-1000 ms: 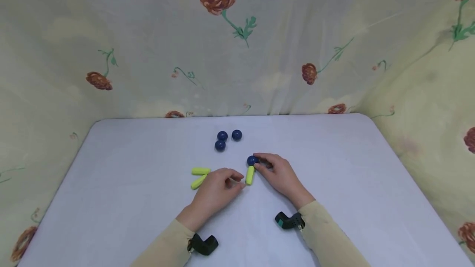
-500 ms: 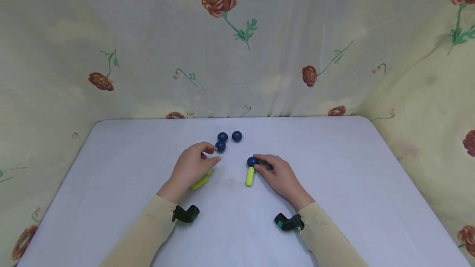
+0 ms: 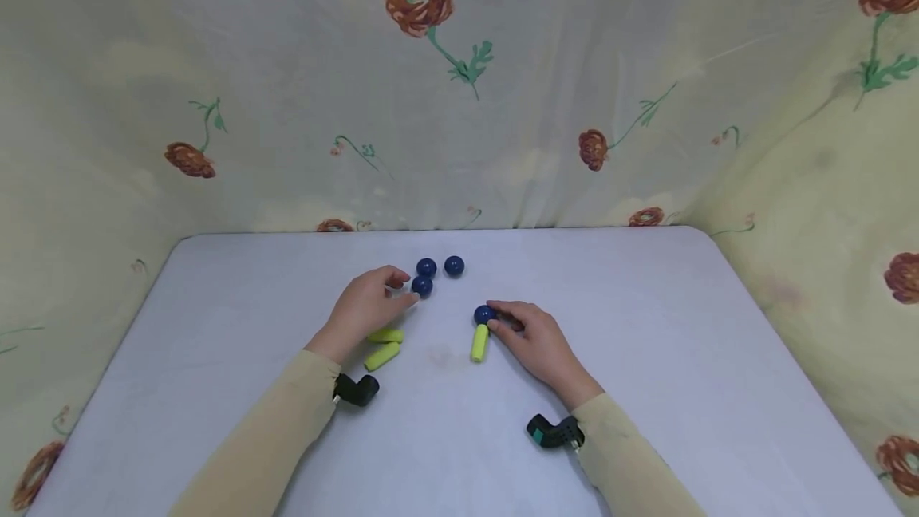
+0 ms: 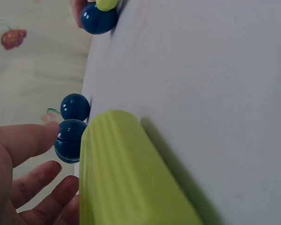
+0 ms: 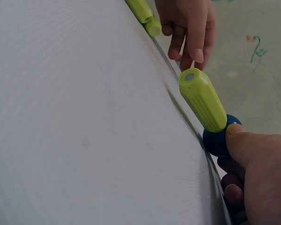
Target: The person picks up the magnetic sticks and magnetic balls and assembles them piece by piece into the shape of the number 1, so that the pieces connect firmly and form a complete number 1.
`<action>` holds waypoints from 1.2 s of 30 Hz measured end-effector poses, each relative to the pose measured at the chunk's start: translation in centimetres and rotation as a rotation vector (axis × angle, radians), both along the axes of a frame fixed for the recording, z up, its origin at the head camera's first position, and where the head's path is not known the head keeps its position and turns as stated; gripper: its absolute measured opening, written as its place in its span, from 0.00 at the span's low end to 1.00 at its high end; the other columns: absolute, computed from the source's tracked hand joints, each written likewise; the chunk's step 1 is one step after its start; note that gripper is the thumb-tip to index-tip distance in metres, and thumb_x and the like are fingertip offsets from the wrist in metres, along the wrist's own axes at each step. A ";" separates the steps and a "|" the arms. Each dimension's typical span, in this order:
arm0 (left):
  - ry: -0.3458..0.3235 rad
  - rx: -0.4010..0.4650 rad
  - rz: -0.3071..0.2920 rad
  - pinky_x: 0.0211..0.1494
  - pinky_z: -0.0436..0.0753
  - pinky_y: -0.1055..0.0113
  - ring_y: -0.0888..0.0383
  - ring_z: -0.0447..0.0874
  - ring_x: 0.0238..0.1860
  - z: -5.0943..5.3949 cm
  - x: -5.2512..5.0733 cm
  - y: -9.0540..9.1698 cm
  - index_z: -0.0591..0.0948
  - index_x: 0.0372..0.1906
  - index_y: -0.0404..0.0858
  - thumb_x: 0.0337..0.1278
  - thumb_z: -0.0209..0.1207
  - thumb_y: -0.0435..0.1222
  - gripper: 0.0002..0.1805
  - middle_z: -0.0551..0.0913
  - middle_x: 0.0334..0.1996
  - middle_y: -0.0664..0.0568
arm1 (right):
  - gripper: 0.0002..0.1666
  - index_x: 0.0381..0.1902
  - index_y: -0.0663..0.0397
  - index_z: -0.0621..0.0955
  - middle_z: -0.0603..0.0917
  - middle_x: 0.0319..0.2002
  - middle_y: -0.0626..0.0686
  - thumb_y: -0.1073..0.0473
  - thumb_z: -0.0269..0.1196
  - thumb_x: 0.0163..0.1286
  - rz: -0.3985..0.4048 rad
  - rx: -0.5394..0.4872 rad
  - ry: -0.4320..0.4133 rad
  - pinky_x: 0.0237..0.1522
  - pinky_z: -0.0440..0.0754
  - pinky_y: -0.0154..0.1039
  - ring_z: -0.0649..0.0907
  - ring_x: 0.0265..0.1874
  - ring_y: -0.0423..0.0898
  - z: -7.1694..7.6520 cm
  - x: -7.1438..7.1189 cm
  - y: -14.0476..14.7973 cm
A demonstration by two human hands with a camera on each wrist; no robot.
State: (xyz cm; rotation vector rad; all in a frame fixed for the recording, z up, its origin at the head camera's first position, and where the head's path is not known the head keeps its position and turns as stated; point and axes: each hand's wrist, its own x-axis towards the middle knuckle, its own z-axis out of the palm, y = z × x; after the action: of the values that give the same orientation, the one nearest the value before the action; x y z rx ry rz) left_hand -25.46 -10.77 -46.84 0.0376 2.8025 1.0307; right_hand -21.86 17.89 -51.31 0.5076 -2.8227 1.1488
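Observation:
My right hand (image 3: 534, 337) pinches a dark blue ball (image 3: 484, 314) between thumb and fingers. A yellow-green magnetic rod (image 3: 479, 344) joins that ball and points towards me; in the right wrist view its free end bears a grey disc. Around a second blue ball (image 3: 422, 286), my left hand (image 3: 366, 301) holds its thumb and fingers apart. The left wrist view shows the thumb close beside this ball (image 4: 70, 140); whether it touches I cannot tell. Another blue ball (image 3: 427, 267) lies against it, and a third loose one (image 3: 454, 266) sits slightly right.
Two more yellow-green rods, one upper (image 3: 385, 336) and one lower (image 3: 382, 356), lie below the left hand. White cloth covers the table (image 3: 646, 325). A flowered curtain (image 3: 517, 118) hangs behind its far edge.
My left hand has left the rod by the right hand and moved up and left to the loose balls. Both loose rods show more fully now. The right hand keeps its ball and rod in place.

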 end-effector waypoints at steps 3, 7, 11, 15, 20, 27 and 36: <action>-0.037 0.012 0.020 0.56 0.75 0.54 0.51 0.78 0.53 -0.1 -0.6 0.3 0.80 0.56 0.43 0.58 0.65 0.55 0.27 0.82 0.52 0.51 | 0.22 0.62 0.42 0.80 0.82 0.54 0.46 0.47 0.62 0.72 -0.005 0.008 -0.005 0.49 0.79 0.43 0.80 0.48 0.41 0.0 -0.1 0.0; -0.064 0.001 0.041 0.59 0.73 0.53 0.49 0.77 0.55 -0.1 -1.2 0.6 0.80 0.56 0.42 0.57 0.63 0.59 0.30 0.81 0.53 0.49 | 0.23 0.63 0.42 0.79 0.82 0.55 0.46 0.47 0.62 0.72 -0.001 0.014 -0.008 0.49 0.79 0.42 0.80 0.49 0.40 -0.1 -0.2 0.0; -0.071 -0.024 0.048 0.59 0.73 0.53 0.49 0.76 0.55 -0.1 -1.4 0.8 0.81 0.55 0.41 0.58 0.61 0.61 0.32 0.81 0.52 0.49 | 0.23 0.63 0.43 0.80 0.82 0.55 0.46 0.47 0.62 0.72 0.000 0.011 -0.009 0.49 0.79 0.42 0.80 0.49 0.41 -0.1 -0.2 0.0; -0.064 -0.033 0.039 0.58 0.74 0.53 0.49 0.77 0.54 -0.2 -1.5 1.0 0.81 0.55 0.39 0.58 0.61 0.62 0.33 0.81 0.52 0.48 | 0.23 0.63 0.43 0.79 0.82 0.54 0.47 0.47 0.62 0.72 0.000 0.012 -0.003 0.49 0.79 0.43 0.80 0.48 0.41 0.0 -0.1 0.0; -0.055 -0.039 0.036 0.57 0.75 0.54 0.49 0.78 0.52 -0.2 -1.7 1.1 0.83 0.52 0.39 0.58 0.62 0.61 0.31 0.82 0.49 0.49 | 0.23 0.63 0.42 0.79 0.82 0.55 0.46 0.46 0.62 0.72 -0.006 0.006 -0.017 0.49 0.79 0.43 0.80 0.48 0.41 0.1 -0.1 0.0; -0.047 -0.037 0.019 0.59 0.74 0.54 0.49 0.78 0.54 -0.2 -1.6 0.8 0.84 0.51 0.39 0.59 0.62 0.59 0.29 0.84 0.49 0.49 | 0.23 0.63 0.43 0.79 0.82 0.55 0.47 0.46 0.62 0.72 0.001 0.010 -0.021 0.49 0.79 0.43 0.80 0.48 0.41 0.0 -0.1 -0.1; -0.076 0.031 0.014 0.58 0.74 0.54 0.50 0.78 0.53 0.0 -1.0 0.1 0.84 0.51 0.41 0.56 0.66 0.56 0.27 0.84 0.47 0.50 | 0.24 0.63 0.43 0.79 0.82 0.55 0.46 0.46 0.62 0.72 0.002 0.021 -0.027 0.49 0.79 0.42 0.80 0.48 0.40 0.1 -0.1 0.0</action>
State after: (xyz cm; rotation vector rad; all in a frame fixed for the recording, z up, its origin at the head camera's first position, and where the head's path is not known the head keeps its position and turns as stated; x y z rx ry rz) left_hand -26.51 -10.71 -46.82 -0.0171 2.7224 1.0565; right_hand -21.96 17.87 -51.26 0.5007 -2.8607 1.1363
